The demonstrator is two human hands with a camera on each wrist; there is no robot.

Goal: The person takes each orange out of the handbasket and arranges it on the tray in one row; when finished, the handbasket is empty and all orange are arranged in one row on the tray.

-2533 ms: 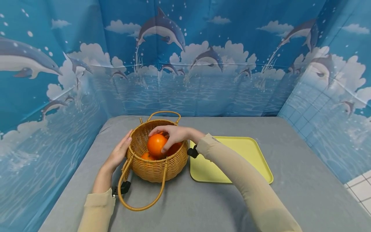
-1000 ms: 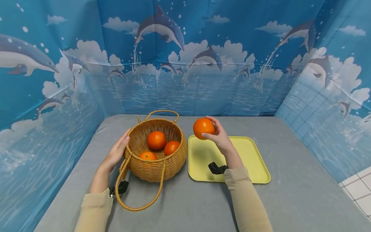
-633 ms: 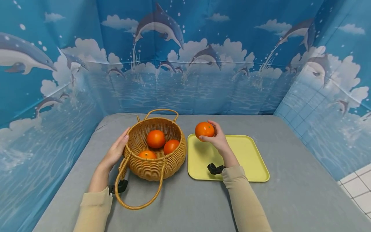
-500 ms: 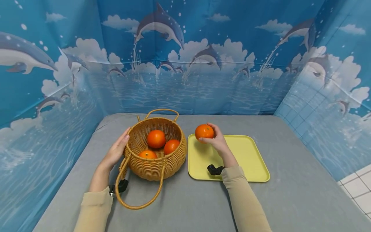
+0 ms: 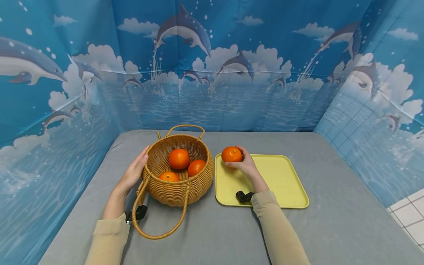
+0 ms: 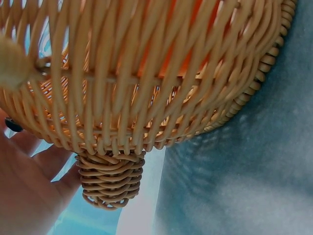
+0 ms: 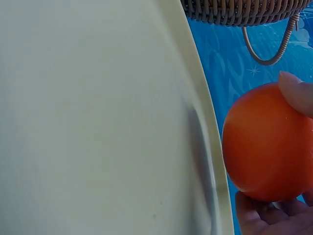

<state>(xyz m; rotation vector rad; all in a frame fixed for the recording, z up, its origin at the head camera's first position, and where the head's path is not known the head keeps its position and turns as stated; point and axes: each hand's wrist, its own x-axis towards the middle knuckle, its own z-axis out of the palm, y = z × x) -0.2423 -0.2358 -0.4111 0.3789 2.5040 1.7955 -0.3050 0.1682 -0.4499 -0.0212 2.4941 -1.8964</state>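
My right hand (image 5: 246,165) grips an orange (image 5: 231,154) over the far left corner of the yellow tray (image 5: 281,184). In the right wrist view, the thumb presses one side of the orange (image 7: 269,142) and fingers curl round the other, near the tray's rim (image 7: 208,112). My left hand (image 5: 132,171) lies with extended fingers against the left side of the wicker basket (image 5: 179,193), also seen at its woven wall in the left wrist view. Inside the basket sit three more oranges: one at the back (image 5: 179,159), one on the right (image 5: 196,167), one in front (image 5: 169,177).
One basket handle (image 5: 159,236) hangs down toward the near side; the other handle (image 5: 185,126) stands up at the back. A grey cloth (image 5: 212,235) covers the table. A blue dolphin-print curtain (image 5: 212,103) encloses the back and sides.
My right hand has taken an orange out of the basket, carried it right and lowered it toward the tray's far left corner. The left hand has stayed on the basket.
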